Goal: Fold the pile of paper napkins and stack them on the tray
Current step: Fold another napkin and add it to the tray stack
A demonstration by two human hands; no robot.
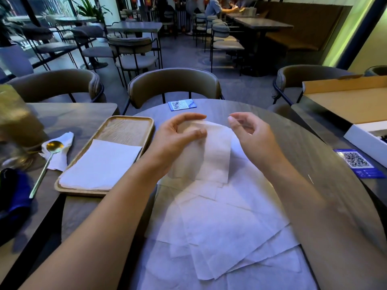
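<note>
My left hand (180,135) grips a folded white napkin (213,155) by its upper left edge and holds it up above the table. My right hand (249,132) hovers just right of that napkin with curled fingers, holding nothing. Below both hands a loose pile of unfolded white napkins (226,231) spreads over the round dark table. A wooden tray (125,126) sits to the left, and a stack of folded napkins (100,164) lies on its near half.
A gold spoon (50,158) lies on a crumpled napkin left of the tray, beside a tall glass (14,118). QR cards (182,104) (358,164) lie at the table's far edge and right. An open cardboard box (351,105) stands at the right. Chairs ring the table.
</note>
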